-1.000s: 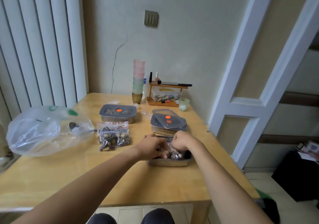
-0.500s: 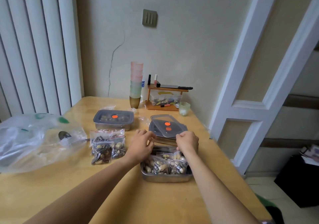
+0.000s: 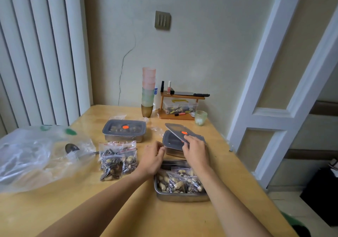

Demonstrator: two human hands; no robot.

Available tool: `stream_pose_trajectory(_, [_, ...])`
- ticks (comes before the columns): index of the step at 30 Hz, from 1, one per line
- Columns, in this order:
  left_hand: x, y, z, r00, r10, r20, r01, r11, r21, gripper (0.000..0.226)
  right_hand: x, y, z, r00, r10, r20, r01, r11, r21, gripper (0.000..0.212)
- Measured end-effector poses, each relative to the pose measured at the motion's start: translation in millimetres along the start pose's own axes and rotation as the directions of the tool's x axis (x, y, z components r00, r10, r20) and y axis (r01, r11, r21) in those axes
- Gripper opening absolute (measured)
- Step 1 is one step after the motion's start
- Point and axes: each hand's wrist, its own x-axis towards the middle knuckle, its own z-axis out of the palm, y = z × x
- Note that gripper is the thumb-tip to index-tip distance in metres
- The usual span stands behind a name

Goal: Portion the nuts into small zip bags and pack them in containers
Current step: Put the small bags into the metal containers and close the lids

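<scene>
An open steel container (image 3: 182, 196) near the table's front holds several small zip bags of nuts (image 3: 180, 182). Behind it stands a second steel container (image 3: 172, 150) with a grey lid. My right hand (image 3: 196, 151) grips a loose grey lid with an orange dot (image 3: 178, 130), tilted up above that second container. My left hand (image 3: 152, 157) hovers just left of it, fingers loosely curled, holding nothing. More filled zip bags (image 3: 118, 159) lie on the table to the left. A third lidded container (image 3: 124, 132) stands further back.
A large clear plastic bag (image 3: 33, 154) covers the table's left side, with a spoon (image 3: 72, 148) at its edge. At the back wall stand stacked cups (image 3: 148, 90), a small wooden shelf (image 3: 180, 105) and a green glass (image 3: 200, 117).
Both hands left the bags in the front container and moved back. My right hand took the top grey lid and tilted it up off the stack.
</scene>
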Motion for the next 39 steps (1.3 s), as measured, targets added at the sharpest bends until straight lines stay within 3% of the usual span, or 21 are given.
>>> stream_pose_trajectory(3, [5,5,-8,0.979,-0.202,-0.002,0.198,0.962,-0.187,0.038,-6,4,-16,0.999,-0.022,-0.035,0.027,0.989,0.142,0.034])
stream_pose_trajectory(5, [8,10,-12,0.95,-0.309,0.045,0.303,0.876,-0.375,0.042,-16,7,-31,0.996,-0.09,-0.023,0.093,0.973,0.213,0.034])
stream_pose_trajectory(8, [17,23,-24,0.874,-0.469,0.128,0.427,0.616,-0.662,0.048,-35,15,-50,0.986,-0.166,0.014,0.15,0.923,0.353,0.037])
stream_pose_trajectory(10, [21,24,-32,0.804,-0.554,0.217,0.488,0.405,-0.773,0.05,-45,22,-62,0.989,-0.133,0.064,0.092,0.893,0.44,0.039])
stream_pose_trajectory(11, [21,25,-35,0.781,-0.57,0.256,0.514,0.353,-0.782,0.044,-49,25,-66,0.989,-0.116,0.093,0.06,0.884,0.464,0.04])
stream_pose_trajectory(12, [20,25,-37,0.769,-0.572,0.286,0.545,0.353,-0.76,0.035,-53,27,-70,0.986,-0.105,0.128,0.031,0.876,0.482,0.041])
stream_pose_trajectory(15, [11,30,-41,0.758,-0.538,0.369,0.636,0.485,-0.6,0.012,-61,30,-74,0.975,-0.026,0.22,-0.099,0.836,0.54,0.044])
stream_pose_trajectory(19, [-11,43,-50,0.824,-0.438,0.36,0.542,0.795,-0.272,0.01,-69,25,-66,0.956,0.176,0.235,-0.288,0.721,0.631,0.044])
stream_pose_trajectory(21, [-22,49,-54,0.838,-0.424,0.344,0.481,0.871,-0.098,0.019,-69,21,-65,0.925,0.277,0.262,-0.38,0.72,0.58,0.034])
stream_pose_trajectory(24, [-37,53,-56,0.843,-0.424,0.332,0.393,0.906,0.159,0.044,-71,17,-61,0.852,0.349,0.391,-0.514,0.702,0.493,0.02])
stream_pose_trajectory(29, [-45,45,-56,0.903,-0.327,0.278,0.157,0.855,0.494,0.048,-74,17,-60,0.798,0.425,0.427,-0.593,0.675,0.439,0.029])
stream_pose_trajectory(32, [-45,41,-47,0.918,-0.29,0.272,0.108,0.84,0.532,0.045,-72,17,-63,0.792,0.434,0.431,-0.596,0.704,0.387,0.043])
stream_pose_trajectory(36, [-46,37,-31,0.937,-0.241,0.252,0.126,0.908,0.399,0.037,-72,16,-66,0.803,0.451,0.389,-0.586,0.713,0.385,0.019])
stream_pose_trajectory(39, [-44,37,-23,0.942,-0.215,0.257,0.121,0.933,0.338,0.037,-73,17,-63,0.782,0.487,0.387,-0.614,0.706,0.352,0.018])
